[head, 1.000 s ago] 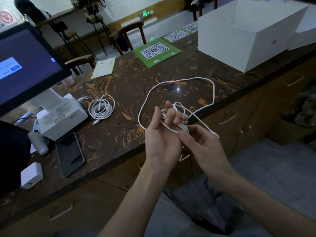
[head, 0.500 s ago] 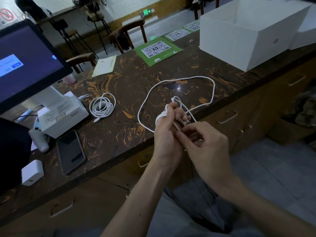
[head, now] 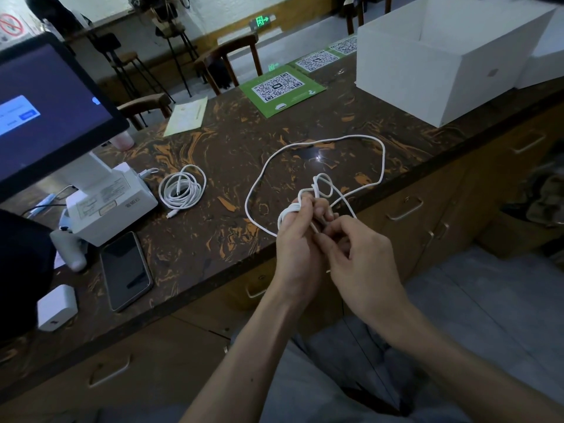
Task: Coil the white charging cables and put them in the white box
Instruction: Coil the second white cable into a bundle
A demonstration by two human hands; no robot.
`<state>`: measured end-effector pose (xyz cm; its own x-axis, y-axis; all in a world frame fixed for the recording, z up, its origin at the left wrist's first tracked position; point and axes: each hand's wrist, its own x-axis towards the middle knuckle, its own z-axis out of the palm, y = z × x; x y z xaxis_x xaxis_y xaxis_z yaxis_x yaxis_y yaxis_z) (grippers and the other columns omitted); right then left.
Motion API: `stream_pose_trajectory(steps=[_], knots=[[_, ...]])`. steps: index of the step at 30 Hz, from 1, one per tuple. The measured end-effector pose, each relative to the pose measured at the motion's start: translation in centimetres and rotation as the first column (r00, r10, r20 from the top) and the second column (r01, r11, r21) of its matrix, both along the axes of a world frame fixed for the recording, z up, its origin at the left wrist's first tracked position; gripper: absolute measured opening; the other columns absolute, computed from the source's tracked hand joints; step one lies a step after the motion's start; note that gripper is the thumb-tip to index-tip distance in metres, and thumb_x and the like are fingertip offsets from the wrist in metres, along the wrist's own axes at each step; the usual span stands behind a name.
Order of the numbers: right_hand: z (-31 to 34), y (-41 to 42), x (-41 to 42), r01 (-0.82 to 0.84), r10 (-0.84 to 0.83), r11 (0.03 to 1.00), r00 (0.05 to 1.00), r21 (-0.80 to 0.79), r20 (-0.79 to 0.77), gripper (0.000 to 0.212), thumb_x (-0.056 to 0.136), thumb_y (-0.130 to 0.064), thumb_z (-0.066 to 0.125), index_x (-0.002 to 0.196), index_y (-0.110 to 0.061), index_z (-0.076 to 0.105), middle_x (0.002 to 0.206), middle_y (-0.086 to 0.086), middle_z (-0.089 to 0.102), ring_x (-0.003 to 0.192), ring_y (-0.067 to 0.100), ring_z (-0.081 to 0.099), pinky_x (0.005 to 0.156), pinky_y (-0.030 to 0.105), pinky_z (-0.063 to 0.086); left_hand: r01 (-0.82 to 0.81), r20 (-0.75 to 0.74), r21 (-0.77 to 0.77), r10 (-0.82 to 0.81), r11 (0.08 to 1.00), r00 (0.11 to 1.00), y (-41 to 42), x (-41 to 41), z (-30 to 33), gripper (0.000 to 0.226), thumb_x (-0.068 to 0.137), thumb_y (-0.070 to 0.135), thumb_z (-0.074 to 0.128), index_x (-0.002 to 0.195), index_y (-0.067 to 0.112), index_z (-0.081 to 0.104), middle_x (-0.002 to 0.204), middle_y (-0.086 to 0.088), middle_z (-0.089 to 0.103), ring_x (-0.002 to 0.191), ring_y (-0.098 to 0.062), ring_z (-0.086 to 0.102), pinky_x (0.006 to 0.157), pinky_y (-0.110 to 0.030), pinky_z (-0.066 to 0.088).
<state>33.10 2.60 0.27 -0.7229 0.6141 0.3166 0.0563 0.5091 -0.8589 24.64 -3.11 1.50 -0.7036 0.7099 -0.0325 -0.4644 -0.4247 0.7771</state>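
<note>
My left hand [head: 297, 239] grips a white charging cable [head: 383, 160], several turns of it wound round the fingers at the counter's front edge. The rest of that cable lies in a wide loose loop on the dark marbled counter [head: 213, 239]. My right hand [head: 357, 254] is close beside the left, fingers curled and pinching a strand of the same cable. A second white cable [head: 182, 189] lies coiled on the counter to the left. The open white box [head: 427, 77] stands at the far right of the counter.
A screen on a white stand [head: 106, 199] fills the left. A dark phone [head: 125, 270] and a white charger block [head: 56, 306] lie near the front edge. Green QR code cards [head: 280, 90] and a paper sheet [head: 186, 116] lie further back. Drawers run below the counter.
My left hand has turned from palm up to knuckles up with the cable wound on its fingers. My right hand has risen and closed in beside it. The loose loop stays about the same.
</note>
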Motion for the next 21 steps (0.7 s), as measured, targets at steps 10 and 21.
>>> stream_pose_trajectory(steps=[10,21], knots=[[-0.3,0.1,0.7,-0.122,0.124,0.925,0.992,-0.361,-0.018,0.013,0.098,-0.024,0.061,0.088,-0.02,0.068,0.068,-0.012,0.067,0.055,0.001,0.06,0.048,0.012,0.043,0.071,-0.02,-0.007,-0.071,0.997,0.997,-1.6,-0.9,-0.9,0.023,0.098,0.011,0.05,0.079,0.009,0.061,0.078,-0.004,0.052,0.08,-0.016,0.054,0.095,-0.036,0.05],[-0.8,2.4,-0.4,-0.11,0.076,0.938,0.99,-0.329,-0.115,0.009,0.097,-0.027,0.057,0.093,-0.022,0.064,0.079,0.001,0.066,0.07,0.018,0.065,0.061,0.039,0.057,0.051,0.195,-0.143,-0.022,0.988,0.981,-3.2,-2.0,1.1,0.041,0.085,0.029,0.061,0.052,0.021,0.038,0.041,0.005,0.025,0.039,-0.012,0.027,0.04,-0.023,0.034]])
